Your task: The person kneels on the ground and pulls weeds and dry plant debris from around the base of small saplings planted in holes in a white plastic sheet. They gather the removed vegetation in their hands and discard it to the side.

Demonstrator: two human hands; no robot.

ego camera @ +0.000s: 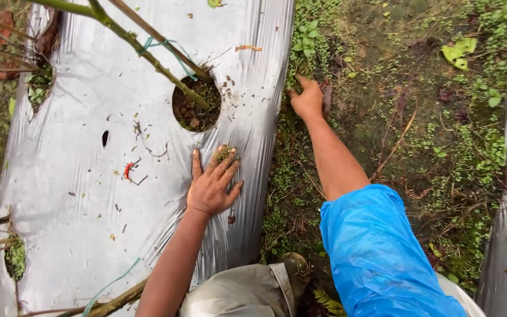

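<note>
Right hand [307, 101] reaches forward to the weedy ground just off the right edge of the silver plastic sheet [77, 176]. Fingers curled down into the small green weeds [306, 35]; whether they pinch a stem cannot be told, fingertips hidden in the growth. Left hand [211, 185] lies flat on the sheet near its right edge, fingers spread, a tuft of pulled weed [224, 154] on the knuckles. Planting hole [196, 104] sits just ahead of the left hand; a plant stem [142, 50] leans out of it toward the far left corner. Right sleeve is blue. Weed roots not visible.
</note>
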